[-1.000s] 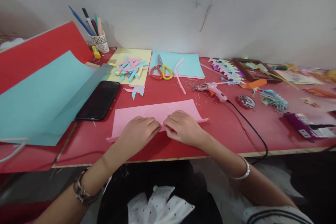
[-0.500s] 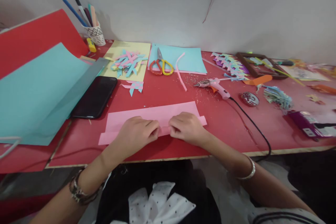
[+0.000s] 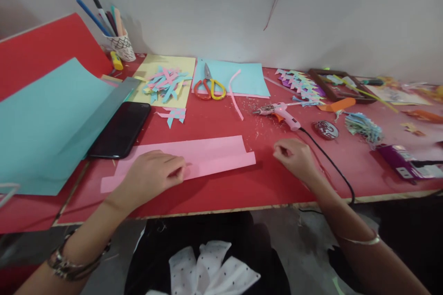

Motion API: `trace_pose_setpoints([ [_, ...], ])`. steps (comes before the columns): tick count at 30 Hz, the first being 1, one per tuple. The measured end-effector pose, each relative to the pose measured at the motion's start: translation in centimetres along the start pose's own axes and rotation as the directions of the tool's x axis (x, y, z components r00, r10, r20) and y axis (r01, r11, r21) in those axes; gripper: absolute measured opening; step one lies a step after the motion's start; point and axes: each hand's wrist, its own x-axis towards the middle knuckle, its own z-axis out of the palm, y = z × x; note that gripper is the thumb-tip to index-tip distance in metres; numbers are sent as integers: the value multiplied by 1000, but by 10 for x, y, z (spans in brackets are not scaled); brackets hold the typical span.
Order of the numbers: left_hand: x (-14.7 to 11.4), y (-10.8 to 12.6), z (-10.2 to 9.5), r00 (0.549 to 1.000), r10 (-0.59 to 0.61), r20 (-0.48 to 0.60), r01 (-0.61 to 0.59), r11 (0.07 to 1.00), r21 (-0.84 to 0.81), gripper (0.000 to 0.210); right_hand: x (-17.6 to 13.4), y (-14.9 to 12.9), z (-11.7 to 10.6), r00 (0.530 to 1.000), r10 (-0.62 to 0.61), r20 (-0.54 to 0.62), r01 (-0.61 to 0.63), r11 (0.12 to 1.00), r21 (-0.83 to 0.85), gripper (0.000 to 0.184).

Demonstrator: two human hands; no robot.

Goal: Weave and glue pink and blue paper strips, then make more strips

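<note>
A long sheet of pink paper [image 3: 214,152] lies near the table's front edge, with a folded strip along its near side that juts past both ends. My left hand [image 3: 155,173] is closed on the near folded edge, thumb against curled fingers; the exact grip is partly hidden under the hand. To the right of the paper, apart from it, my right hand [image 3: 294,156] hovers over the red tabletop with fingers curled in and nothing visible in them. Beyond that hand lies a pink glue gun [image 3: 282,113].
Scissors [image 3: 209,87] and a thin pink strip [image 3: 235,97] lie on blue sheets. Woven paper pieces [image 3: 166,84] rest on yellow paper. A black phone [image 3: 121,131] and large blue sheet [image 3: 44,124] are left. The glue gun's cord [image 3: 332,161] runs over the front edge.
My right hand has let go of the pink paper and moved right. My left hand has shifted left, and the paper has slid left with it.
</note>
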Motion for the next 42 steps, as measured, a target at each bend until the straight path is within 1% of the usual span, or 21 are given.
trace_pose_setpoints([
  [1,2,1,0,1000,24,-13,-24,1000,-3,27,3,-4,-3,998,36,-43,-35,999,20,21],
  [2,4,3,0,998,56,-29,-56,998,-10,26,6,-10,-5,998,25,-54,-22,998,56,21],
  [3,7,6,0,995,88,-46,-89,996,-13,26,10,-20,-6,999,-31,-30,34,995,93,19],
  [4,10,9,0,992,116,-59,-116,993,-7,26,15,-31,-7,994,-110,20,107,987,119,16],
  [5,13,11,0,989,135,-65,-135,991,4,27,19,-43,-6,977,-192,91,180,975,129,15],
  [7,18,17,-1,986,149,-73,-147,989,32,28,28,-63,-3,914,-305,267,280,951,128,15],
  [9,21,20,-1,983,162,-84,-158,986,51,28,34,-77,2,850,-353,391,329,936,127,19],
  [10,22,22,-1,980,172,-96,-168,984,57,27,37,-81,5,831,-359,425,340,932,124,21],
  [11,24,23,-1,977,184,-109,-178,982,65,27,39,-84,7,822,-359,441,344,932,117,21],
  [15,31,27,2,963,214,-162,-195,973,126,29,45,-89,13,840,-336,425,324,940,103,25],
  [19,34,25,4,942,255,-217,-217,958,187,32,47,-88,15,846,-314,430,266,949,169,30],
  [21,31,20,2,938,281,-202,-239,949,205,32,45,-83,14,845,-314,433,247,947,203,32],
  [23,25,12,0,943,288,-166,-251,944,212,33,42,-75,11,849,-303,432,223,948,226,34],
  [27,9,-5,-6,959,265,-99,-238,945,224,38,34,-56,0,891,-251,379,160,953,256,40],
  [29,1,-10,-9,969,238,-62,-219,950,222,42,31,-49,-6,903,-256,346,170,950,260,43],
  [32,-7,-14,-11,976,217,-28,-206,955,215,42,27,-42,-11,904,-300,305,239,945,222,47],
  [36,-19,-22,-14,967,245,-71,-219,940,261,40,20,-32,-16,925,-299,235,275,953,128,48],
  [37,-23,-25,-16,968,243,-66,-216,935,281,40,18,-30,-18,931,-293,219,275,955,107,47],
  [40,-35,-37,-22,981,193,-36,-170,929,330,42,11,-24,-24,944,-280,174,272,960,69,45],
  [42,-42,-45,-27,988,135,-75,-105,944,312,39,7,-22,-25,948,-277,159,269,961,69,45],
])
